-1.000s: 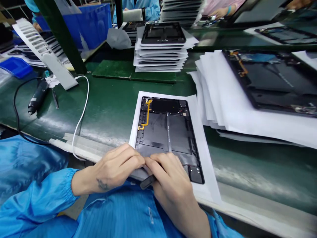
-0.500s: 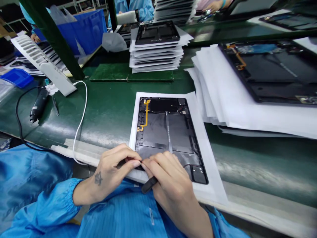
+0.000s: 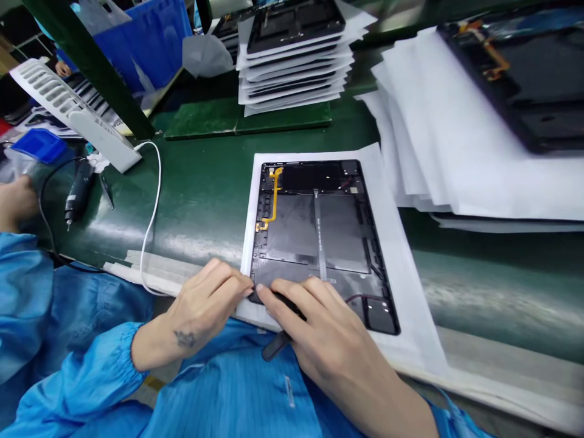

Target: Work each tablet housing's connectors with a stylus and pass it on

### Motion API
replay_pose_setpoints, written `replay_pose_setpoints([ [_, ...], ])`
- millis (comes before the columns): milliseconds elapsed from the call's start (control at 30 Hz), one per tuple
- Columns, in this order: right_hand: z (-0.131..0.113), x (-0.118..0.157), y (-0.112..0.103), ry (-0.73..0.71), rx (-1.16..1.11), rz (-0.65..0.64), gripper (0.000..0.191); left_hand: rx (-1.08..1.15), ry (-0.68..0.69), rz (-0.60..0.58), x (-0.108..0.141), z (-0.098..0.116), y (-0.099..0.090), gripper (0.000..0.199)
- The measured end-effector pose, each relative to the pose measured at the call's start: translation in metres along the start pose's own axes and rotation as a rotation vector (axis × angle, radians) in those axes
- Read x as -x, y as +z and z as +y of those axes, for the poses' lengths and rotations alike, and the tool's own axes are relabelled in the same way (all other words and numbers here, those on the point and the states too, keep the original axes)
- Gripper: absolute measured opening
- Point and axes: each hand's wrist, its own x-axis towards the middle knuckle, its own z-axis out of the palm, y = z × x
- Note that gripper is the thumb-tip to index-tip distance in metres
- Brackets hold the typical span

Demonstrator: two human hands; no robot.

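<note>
An opened tablet housing [image 3: 296,234], with an orange flex cable [image 3: 275,198] along its left side, lies on a white sheet [image 3: 410,304] in front of me. At its near left corner my left hand [image 3: 207,298] is closed in a pinch. What its fingertips hold, if anything, is too small to tell. My right hand [image 3: 319,322] rests over the housing's near edge, fingers curled around a slim black hand tool [image 3: 276,345]; the tool's far end is hidden. The right index fingertip presses near the same corner, close to the left fingertips.
To the right, another tablet housing [image 3: 542,85] tops a pile of white sheets [image 3: 438,134]. A further stack [image 3: 292,79] stands behind. At left are a white fan [image 3: 75,112], its cable [image 3: 157,213], an electric screwdriver [image 3: 78,191] and another person's hand [image 3: 18,201].
The view has shifted slightly. My left fingers have turned down toward the corner and my right index finger has straightened to it. Another person's hand has come in at the left.
</note>
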Motion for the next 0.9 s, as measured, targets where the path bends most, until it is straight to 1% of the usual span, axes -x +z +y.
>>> replay_pose_setpoints([
  [67, -0.001, -0.001, 0.001, -0.012, 0.027, -0.011, 0.035, -0.006, 0.01, -0.016, -0.001, 0.001, -0.002, 0.015],
  [167, -0.002, -0.002, 0.003, -0.031, 0.078, -0.009, 0.034, -0.019, -0.017, -0.043, 0.0, 0.0, -0.003, 0.012],
  [267, -0.002, -0.002, 0.004, -0.053, 0.113, -0.012, 0.037, -0.029, -0.048, 0.006, 0.007, -0.002, -0.003, 0.012],
  [367, -0.001, 0.0, 0.006, -0.076, 0.136, -0.034, 0.035, -0.054, -0.035, 0.054, 0.016, -0.004, -0.001, 0.022],
  [500, 0.0, 0.001, 0.01, -0.102, 0.142, -0.027, 0.036, -0.104, 0.05, 0.049, 0.024, -0.007, -0.001, 0.032],
  [600, -0.001, 0.001, 0.011, -0.089, 0.134, -0.043, 0.033, -0.184, 0.159, 0.006, 0.021, -0.008, -0.005, 0.032],
  [667, -0.001, 0.0, 0.007, -0.056, 0.083, -0.047, 0.032, -0.266, 0.242, -0.022, 0.018, -0.007, -0.007, 0.031],
  [700, -0.001, -0.001, 0.002, -0.032, 0.042, -0.05, 0.036, -0.315, 0.273, -0.035, 0.017, -0.005, -0.008, 0.03],
  [733, 0.0, -0.003, -0.003, -0.009, 0.003, -0.055, 0.045, -0.366, 0.296, -0.045, 0.017, -0.003, -0.008, 0.029],
  [800, 0.004, -0.007, -0.016, 0.029, -0.035, -0.071, 0.07, -0.46, 0.309, -0.07, 0.017, 0.001, -0.007, 0.027],
  [833, 0.005, -0.01, -0.022, 0.037, -0.019, -0.082, 0.078, -0.488, 0.306, -0.077, 0.018, 0.003, -0.006, 0.026],
  [867, 0.007, -0.012, -0.027, 0.03, 0.016, -0.082, 0.08, -0.495, 0.304, -0.074, 0.019, 0.003, -0.005, 0.026],
  [900, 0.008, -0.014, -0.031, 0.016, 0.06, -0.073, 0.074, -0.478, 0.299, -0.058, 0.019, 0.003, -0.004, 0.025],
])
